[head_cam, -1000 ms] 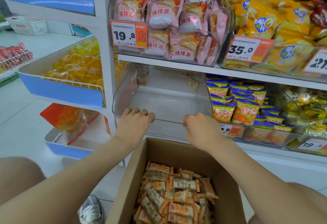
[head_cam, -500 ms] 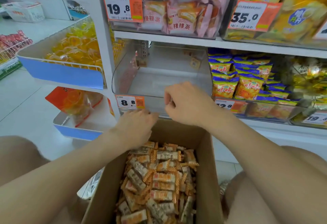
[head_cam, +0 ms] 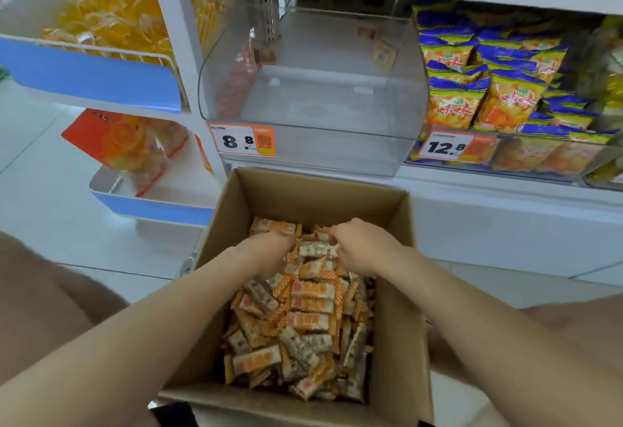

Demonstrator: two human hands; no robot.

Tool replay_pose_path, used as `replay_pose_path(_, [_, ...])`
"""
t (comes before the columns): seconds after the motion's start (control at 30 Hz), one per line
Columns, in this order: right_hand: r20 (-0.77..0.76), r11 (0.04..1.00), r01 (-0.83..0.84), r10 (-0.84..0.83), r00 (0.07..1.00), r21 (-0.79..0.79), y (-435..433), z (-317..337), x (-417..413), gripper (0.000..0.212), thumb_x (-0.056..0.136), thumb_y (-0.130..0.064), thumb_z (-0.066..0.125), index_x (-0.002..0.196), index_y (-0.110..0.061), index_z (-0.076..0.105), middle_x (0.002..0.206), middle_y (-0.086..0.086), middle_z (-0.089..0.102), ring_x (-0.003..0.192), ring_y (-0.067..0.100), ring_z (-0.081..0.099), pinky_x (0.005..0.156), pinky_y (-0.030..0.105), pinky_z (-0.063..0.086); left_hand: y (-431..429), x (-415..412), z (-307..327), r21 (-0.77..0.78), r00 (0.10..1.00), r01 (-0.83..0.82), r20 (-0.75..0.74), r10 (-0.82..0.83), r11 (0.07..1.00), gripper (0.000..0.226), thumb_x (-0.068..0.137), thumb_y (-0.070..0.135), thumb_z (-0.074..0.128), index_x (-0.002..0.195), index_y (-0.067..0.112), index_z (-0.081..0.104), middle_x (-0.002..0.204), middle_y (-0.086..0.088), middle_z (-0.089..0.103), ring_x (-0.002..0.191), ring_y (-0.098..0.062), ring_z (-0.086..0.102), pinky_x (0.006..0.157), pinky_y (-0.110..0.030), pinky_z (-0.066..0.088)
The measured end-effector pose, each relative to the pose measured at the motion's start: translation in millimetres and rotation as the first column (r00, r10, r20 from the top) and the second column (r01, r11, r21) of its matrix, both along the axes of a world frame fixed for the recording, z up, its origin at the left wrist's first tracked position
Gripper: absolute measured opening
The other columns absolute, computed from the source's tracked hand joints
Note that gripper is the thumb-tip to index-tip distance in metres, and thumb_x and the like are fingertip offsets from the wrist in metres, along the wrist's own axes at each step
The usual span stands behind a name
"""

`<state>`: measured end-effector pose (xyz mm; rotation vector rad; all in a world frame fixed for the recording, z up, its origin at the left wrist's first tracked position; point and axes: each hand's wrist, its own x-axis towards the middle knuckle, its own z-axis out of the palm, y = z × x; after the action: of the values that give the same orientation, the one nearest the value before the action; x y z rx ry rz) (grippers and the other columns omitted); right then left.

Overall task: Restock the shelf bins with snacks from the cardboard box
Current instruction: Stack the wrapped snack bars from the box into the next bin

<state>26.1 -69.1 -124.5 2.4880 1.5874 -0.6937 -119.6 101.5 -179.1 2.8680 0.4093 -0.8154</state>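
Fingers: R hand point(head_cam: 364, 248) fingers point(head_cam: 337, 235) curled down onto packets at far end of pile, gripping some. L hand point(head_cam: 266, 253) fingers dug into pile, tips hidden, can't tell if closed on anything.
Snacks point(head_cam: 310, 322): small orange/white wrapped bars in a loose heap, all in the box.
Cardboard box point(head_cam: 396, 292): open, flaps out of sight, far wall just below the bin front.
Risk: bars loose and prob. slippery, so a two-hand scoop likely sheds some on the lift. They'd drop to floor point(head_cam: 50, 211) or back in box. Overfull grab is the worst cause.
Target bin point(head_cam: 337, 148): clear plastic, price tag point(head_cam: 242, 139) reads 8.8. Only a stray packet point(head_cam: 382, 54) or so at back.
In the way: bin's raised front wall, so load must go up & over it. Shelf above limits the opening.
Neighbours: blue/yellow bags point(head_cam: 505, 103) in bin to the right, yellow sweets point(head_cam: 111, 19) on rack to the left. Neither blocks the path.
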Motion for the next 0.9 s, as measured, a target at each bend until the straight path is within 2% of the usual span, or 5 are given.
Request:
replay_pose_path(0.23, [-0.036,0.989,0.028,-0.034,0.999,-0.148,13,-86,-7,0.082,0.097,-0.015,0.063,0.162,-0.033,0.017,0.164,0.014,0.022,0.143,0.044,0.036,0.113,0.056,0.035,20,-34,-58,0.046,0.998,0.044,-0.048,-0.042,0.998,0.065,0.093,0.000,0.064,0.150,0.018,0.039,0.153,-0.008,0.039,0.126,-0.032,0.055,0.093,-0.038,0.052])
replay_pose_path(0.4, [-0.089,0.987,0.153,-0.157,0.984,-0.056,26,-104,1,0.074,0.084,-0.016,0.078,0.143,-0.036,0.039,0.148,0.005,0.046,0.130,0.034,0.052,0.100,0.042,0.045,13,-15,-55,0.047,0.989,0.062,-0.137,-0.055,0.997,0.028,0.095,0.012,0.065,0.122,0.021,0.064,0.125,-0.007,0.063,0.115,-0.029,0.059,0.099,-0.041,0.051])
replay_pose_path(0.63, [-0.458,0.932,0.238,-0.343,0.820,-0.272,46,-73,1,0.059,0.093,-0.022,0.061,0.151,-0.018,0.050,0.137,0.007,0.059,0.101,0.021,0.063,0.066,0.031,0.056,-4,-22,-4,-0.129,0.984,-0.045,-0.174,0.022,0.991,0.059,0.091,0.057,0.067,0.137,0.022,0.052,0.117,-0.004,0.065,0.097,-0.026,0.065,0.080,-0.040,0.059])
replay_pose_path(0.8, [-0.523,0.901,0.434,-0.374,0.766,-0.008,44,-16,6,0.039,0.102,-0.017,0.043,0.128,-0.022,0.071,0.135,-0.002,0.064,0.120,0.019,0.059,0.097,0.033,0.049,22,-34,74,-0.244,0.990,-0.140,-0.064,0.128,0.960,0.050,0.099,0.054,0.060,0.140,0.026,0.056,0.130,0.003,0.065,0.116,-0.017,0.063,0.096,-0.034,0.052])
replay_pose_path(0.9, [-0.580,0.908,0.413,-0.299,0.757,0.071,30,31,2,0.028,0.103,-0.027,0.045,0.088,-0.019,0.067,0.091,0.003,0.066,0.086,0.019,0.061,0.086,0.045,0.050,35,-36,124,-0.417,0.960,-0.225,0.062,0.274,0.881,0.051,0.096,0.057,0.066,0.133,0.027,0.047,0.105,0.011,0.071,0.096,-0.007,0.067,0.080,-0.027,0.052])
